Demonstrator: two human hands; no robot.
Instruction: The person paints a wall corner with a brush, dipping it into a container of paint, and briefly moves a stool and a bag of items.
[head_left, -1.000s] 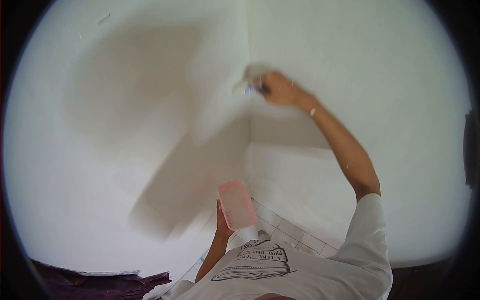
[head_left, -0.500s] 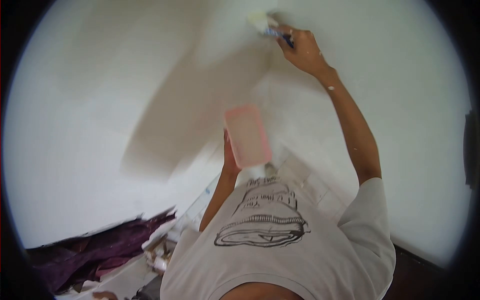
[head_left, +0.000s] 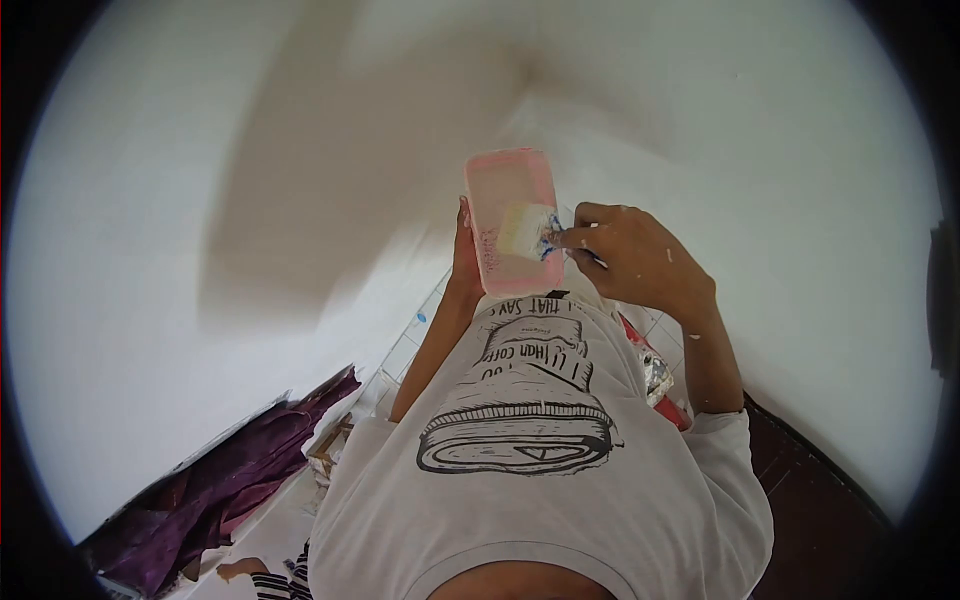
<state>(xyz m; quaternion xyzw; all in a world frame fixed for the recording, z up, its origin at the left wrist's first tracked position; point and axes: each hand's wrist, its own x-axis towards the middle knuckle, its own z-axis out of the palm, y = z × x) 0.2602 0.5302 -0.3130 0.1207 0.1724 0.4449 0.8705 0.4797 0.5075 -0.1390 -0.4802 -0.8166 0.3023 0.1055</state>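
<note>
A pink rectangular container (head_left: 497, 184) with pale paint in it is held up in front of my chest. My left hand (head_left: 466, 256) grips its left side, with the fingers partly hidden behind it. In my right hand (head_left: 632, 254) is a paintbrush (head_left: 520, 231) with pale, paint-covered bristles and a blue-marked handle. Its bristles are over the container's opening, near the right rim. Whether they touch the paint is hard to tell. White specks of paint dot my right hand and forearm.
White walls (head_left: 800, 200) meet in a corner ahead, with a large shadow on the left one. Purple cloth (head_left: 210, 490) lies at lower left, near striped fabric (head_left: 272, 584). A red item (head_left: 672, 408) and a dark brown surface (head_left: 815, 520) are at lower right.
My right hand has come down from the wall with the brush, which is now over the container. My left hand and the container are slightly higher and further right.
</note>
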